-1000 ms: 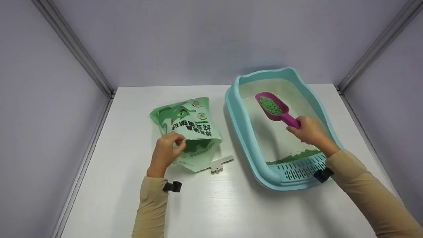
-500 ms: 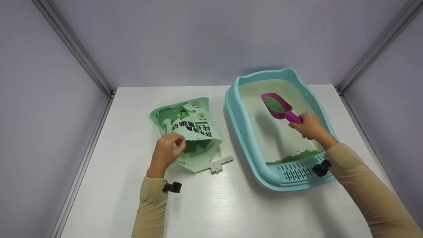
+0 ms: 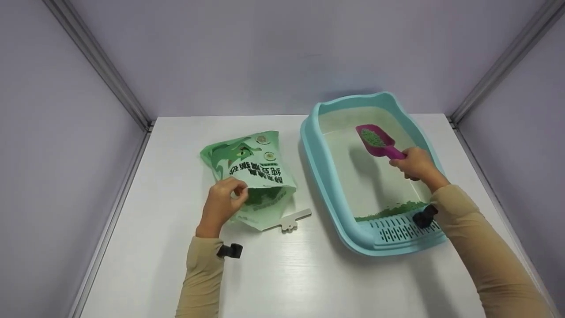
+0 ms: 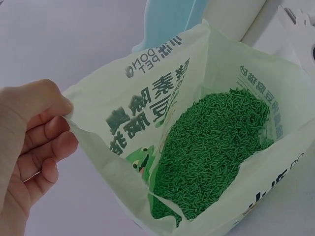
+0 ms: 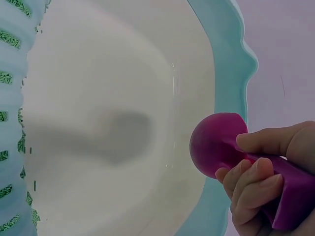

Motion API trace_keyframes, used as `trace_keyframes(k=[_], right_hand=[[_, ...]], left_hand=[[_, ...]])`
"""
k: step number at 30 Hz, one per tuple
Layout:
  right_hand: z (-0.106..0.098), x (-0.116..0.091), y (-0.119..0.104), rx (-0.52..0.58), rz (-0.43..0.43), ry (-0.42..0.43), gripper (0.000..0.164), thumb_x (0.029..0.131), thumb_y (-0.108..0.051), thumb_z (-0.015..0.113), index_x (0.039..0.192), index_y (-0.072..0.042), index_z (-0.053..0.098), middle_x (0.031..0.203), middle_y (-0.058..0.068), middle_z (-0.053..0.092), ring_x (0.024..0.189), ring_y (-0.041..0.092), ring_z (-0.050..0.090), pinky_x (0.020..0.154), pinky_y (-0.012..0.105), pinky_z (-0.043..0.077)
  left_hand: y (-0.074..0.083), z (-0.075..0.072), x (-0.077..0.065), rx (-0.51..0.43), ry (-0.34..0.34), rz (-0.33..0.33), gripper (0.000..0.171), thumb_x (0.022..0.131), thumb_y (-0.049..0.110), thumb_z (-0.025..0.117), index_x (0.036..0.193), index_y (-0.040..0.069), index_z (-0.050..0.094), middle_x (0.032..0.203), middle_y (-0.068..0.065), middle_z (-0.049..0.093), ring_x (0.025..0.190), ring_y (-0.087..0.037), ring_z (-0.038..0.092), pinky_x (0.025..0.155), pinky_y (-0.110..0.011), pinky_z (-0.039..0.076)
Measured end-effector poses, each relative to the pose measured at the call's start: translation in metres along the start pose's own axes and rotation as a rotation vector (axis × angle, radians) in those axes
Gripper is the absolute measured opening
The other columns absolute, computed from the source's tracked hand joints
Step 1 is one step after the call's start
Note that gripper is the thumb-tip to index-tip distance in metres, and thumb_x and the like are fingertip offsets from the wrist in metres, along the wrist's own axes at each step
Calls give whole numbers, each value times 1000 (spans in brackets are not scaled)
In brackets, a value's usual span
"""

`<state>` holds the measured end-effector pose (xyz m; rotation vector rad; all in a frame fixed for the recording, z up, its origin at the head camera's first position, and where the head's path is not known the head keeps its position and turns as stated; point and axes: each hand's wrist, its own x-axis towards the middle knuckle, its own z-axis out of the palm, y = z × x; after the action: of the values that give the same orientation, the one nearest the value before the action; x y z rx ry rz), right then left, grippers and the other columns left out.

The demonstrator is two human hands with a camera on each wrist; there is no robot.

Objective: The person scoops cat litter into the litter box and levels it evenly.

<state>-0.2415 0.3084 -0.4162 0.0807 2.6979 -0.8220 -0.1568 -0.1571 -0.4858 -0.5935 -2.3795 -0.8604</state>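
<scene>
My left hand pinches the edge of an open green cat litter bag between thumb and forefinger. Green litter pellets fill much of the bag in the left wrist view. On the right, my right hand grips the handle of a magenta scoop, held above the inside of a light blue litter box. Some green pellets lie in the scoop's bowl. In the right wrist view the scoop's underside faces the camera, so its load is hidden there.
A strip of green pellets lies inside the box along its slotted step. A pale clip rests on the white table by the bag's mouth. Grey walls close in the back and sides.
My right hand has moved the scoop a little rightward over the box, and fewer pellets show in its bowl. My left hand and the bag stay put.
</scene>
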Motion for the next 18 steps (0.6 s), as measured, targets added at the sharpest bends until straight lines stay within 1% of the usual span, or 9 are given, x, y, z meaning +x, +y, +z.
trace_keyframes(k=[5,10,14,18], right_hand=[[-1,7,5,14,27,-19,38,91,-23,56,104,13,54,67,1,54,53,7,50,49,21,44],[-2,13,14,33,67,-28,38,90,-23,54,104,12,52,68,0,53,56,8,50,51,23,45],[-5,17,19,25,87,-25,34,89,-22,53,100,10,52,66,-1,53,55,8,50,51,23,45],[-7,20,21,32,95,-18,27,86,-20,52,92,6,53,61,-4,51,53,7,49,50,23,45]], left_hand=[[-1,0,-1,18,-4,-2,5,81,0,69,79,5,68,72,-7,66,65,-16,61,60,-28,52],[-1,1,-2,31,-8,-3,5,82,1,69,80,6,68,72,-7,66,65,-16,61,60,-29,52],[-2,2,-2,25,-7,-7,5,81,1,70,80,5,68,72,-7,66,65,-16,61,60,-29,52],[-3,2,-2,20,5,-1,6,80,0,70,79,5,68,71,-6,66,65,-15,61,60,-27,51]])
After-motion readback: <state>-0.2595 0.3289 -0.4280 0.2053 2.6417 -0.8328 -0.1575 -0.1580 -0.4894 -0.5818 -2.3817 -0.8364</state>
